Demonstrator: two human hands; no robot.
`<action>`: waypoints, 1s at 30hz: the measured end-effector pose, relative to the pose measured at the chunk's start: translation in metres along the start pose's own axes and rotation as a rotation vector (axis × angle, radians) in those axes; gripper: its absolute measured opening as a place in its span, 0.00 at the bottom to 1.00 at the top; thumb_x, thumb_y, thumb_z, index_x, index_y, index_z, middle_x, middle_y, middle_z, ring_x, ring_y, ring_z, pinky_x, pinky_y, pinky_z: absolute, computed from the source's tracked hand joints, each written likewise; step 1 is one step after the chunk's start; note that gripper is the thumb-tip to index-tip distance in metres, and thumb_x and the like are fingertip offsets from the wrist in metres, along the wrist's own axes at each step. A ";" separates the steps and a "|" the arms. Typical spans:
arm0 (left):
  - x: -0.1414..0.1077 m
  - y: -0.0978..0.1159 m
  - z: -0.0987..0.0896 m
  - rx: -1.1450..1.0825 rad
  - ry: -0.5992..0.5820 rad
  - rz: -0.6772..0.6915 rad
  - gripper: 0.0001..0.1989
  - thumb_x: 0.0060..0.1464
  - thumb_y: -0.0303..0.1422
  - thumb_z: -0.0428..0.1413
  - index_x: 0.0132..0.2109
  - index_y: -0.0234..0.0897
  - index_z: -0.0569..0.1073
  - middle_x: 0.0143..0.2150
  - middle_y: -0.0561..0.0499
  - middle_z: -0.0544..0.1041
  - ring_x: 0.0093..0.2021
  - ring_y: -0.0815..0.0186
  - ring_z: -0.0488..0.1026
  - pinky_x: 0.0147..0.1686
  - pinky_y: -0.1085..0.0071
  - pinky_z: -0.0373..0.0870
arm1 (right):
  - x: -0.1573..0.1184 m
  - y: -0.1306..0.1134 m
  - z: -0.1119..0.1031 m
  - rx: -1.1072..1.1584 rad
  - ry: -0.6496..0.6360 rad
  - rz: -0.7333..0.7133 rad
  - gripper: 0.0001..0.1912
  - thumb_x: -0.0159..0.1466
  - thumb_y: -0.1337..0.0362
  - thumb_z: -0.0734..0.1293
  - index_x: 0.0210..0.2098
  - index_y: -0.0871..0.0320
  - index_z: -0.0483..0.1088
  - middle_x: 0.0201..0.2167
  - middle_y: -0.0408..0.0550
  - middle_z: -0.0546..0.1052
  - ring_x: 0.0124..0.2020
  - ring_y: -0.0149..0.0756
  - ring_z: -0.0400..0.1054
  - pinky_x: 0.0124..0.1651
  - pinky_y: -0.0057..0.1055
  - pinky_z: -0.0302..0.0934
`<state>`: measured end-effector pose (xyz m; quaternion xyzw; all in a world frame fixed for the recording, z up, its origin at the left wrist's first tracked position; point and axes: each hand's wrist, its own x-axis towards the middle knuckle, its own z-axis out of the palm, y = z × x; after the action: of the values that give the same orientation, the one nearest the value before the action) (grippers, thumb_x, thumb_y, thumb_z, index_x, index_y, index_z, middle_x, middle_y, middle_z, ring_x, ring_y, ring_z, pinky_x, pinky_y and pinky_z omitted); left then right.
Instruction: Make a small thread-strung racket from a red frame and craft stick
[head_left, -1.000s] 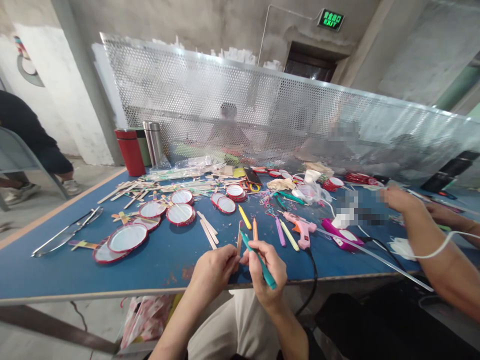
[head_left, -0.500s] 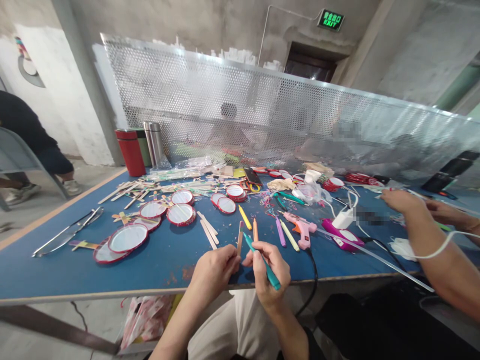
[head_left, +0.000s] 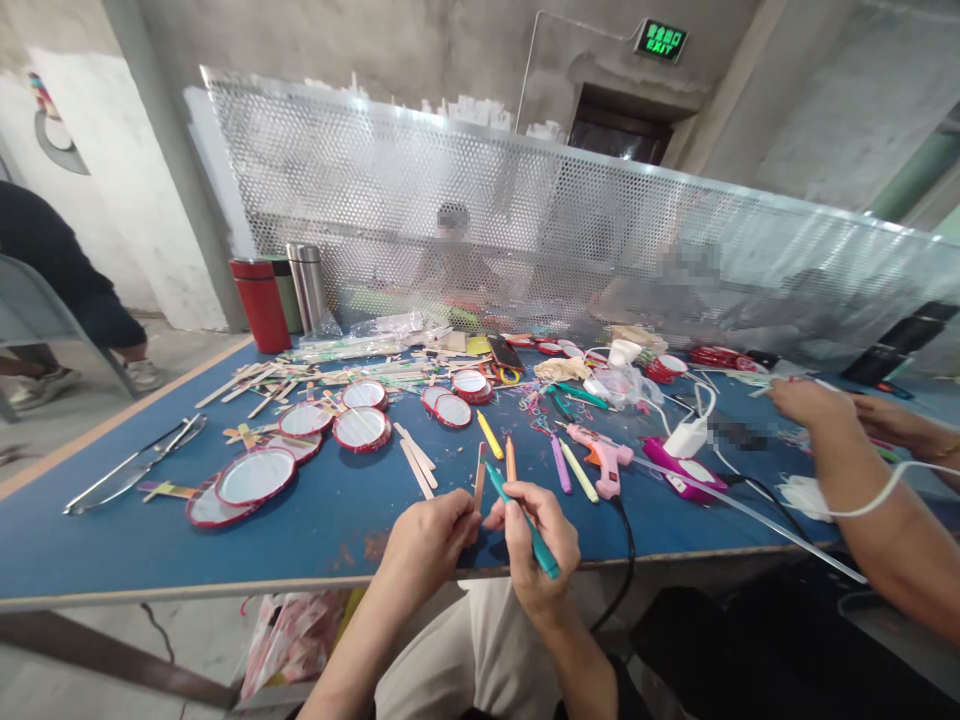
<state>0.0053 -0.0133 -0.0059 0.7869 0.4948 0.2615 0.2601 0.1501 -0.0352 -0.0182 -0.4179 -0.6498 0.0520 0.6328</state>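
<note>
At the table's front edge, my left hand (head_left: pixel 433 535) is closed on a wooden craft stick (head_left: pixel 480 476), which points up and away from me. My right hand (head_left: pixel 541 545) grips a teal marker (head_left: pixel 534 530) like a pen, its tip close to the stick; whether they touch I cannot tell. Just beyond lie an orange marker (head_left: pixel 511 460) and a yellow marker (head_left: pixel 490 435). To their right are a purple marker (head_left: pixel 561 464) and a pale yellow-green marker (head_left: pixel 580 471). A few bare craft sticks (head_left: pixel 415 462) rest left of the held one.
Several red-rimmed round pieces (head_left: pixel 256 476) lie on the left, near metal tongs (head_left: pixel 139 465). A pink glue gun (head_left: pixel 602 452) and a magenta power strip (head_left: pixel 686 472) sit to the right. A co-worker's hand (head_left: pixel 814 405) is farther right. Flasks (head_left: pixel 259 305) stand at the back left.
My hands, the stick and the teal marker stay almost exactly where they were. At the right, the co-worker's hands have shifted slightly.
</note>
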 end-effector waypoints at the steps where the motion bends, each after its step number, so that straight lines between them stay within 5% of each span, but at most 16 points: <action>1: 0.000 0.000 0.000 0.002 -0.003 -0.005 0.12 0.58 0.34 0.44 0.27 0.40 0.61 0.27 0.52 0.76 0.27 0.68 0.71 0.30 0.75 0.59 | 0.000 0.000 0.000 0.001 -0.002 0.004 0.07 0.64 0.68 0.61 0.42 0.56 0.68 0.24 0.40 0.76 0.24 0.30 0.73 0.32 0.27 0.67; 25: 0.000 0.000 0.000 0.021 -0.005 -0.003 0.11 0.58 0.34 0.44 0.27 0.40 0.62 0.26 0.52 0.75 0.27 0.68 0.71 0.29 0.75 0.59 | 0.000 0.002 0.001 0.045 0.024 0.039 0.07 0.65 0.68 0.60 0.41 0.56 0.68 0.23 0.40 0.75 0.23 0.30 0.73 0.30 0.27 0.68; 30: 0.000 0.001 0.000 0.035 0.015 0.010 0.12 0.58 0.35 0.44 0.27 0.40 0.62 0.26 0.53 0.75 0.26 0.68 0.70 0.28 0.75 0.58 | -0.002 0.003 -0.001 0.003 -0.042 0.009 0.08 0.64 0.67 0.61 0.42 0.57 0.69 0.27 0.46 0.78 0.29 0.35 0.76 0.30 0.28 0.69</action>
<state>0.0059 -0.0133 -0.0056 0.7919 0.4972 0.2601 0.2410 0.1520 -0.0345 -0.0218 -0.4186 -0.6608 0.0648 0.6196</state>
